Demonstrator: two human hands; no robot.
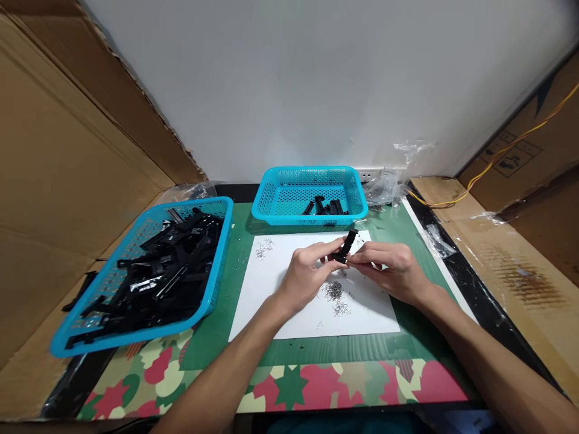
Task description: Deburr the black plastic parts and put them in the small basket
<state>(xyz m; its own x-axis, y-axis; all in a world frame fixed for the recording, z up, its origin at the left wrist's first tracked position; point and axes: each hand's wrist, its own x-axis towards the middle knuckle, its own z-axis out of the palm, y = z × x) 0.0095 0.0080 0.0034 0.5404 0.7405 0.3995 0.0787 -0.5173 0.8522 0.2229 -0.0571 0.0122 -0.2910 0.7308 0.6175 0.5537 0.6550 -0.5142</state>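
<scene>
One black plastic part (347, 246) pinched between thumb and fingers of the left hand (312, 268), jutting up tilted above the fingertips. At its lower end, touches with bunched fingertips of the right hand (391, 268); cannot tell whether also gripping something small. Below the fingers, bent wires (335, 291) heaped on white paper (262, 301). Beyond the fingertips, a blue basket (310, 221) with some black pieces (335, 208); well left of them, a fuller basket (221, 259).

The head camera looks forward and down from above the near edge of the table (212, 337), close yet spanning both side edges, facing the wall (289, 90) beyond the far edge.
</scene>
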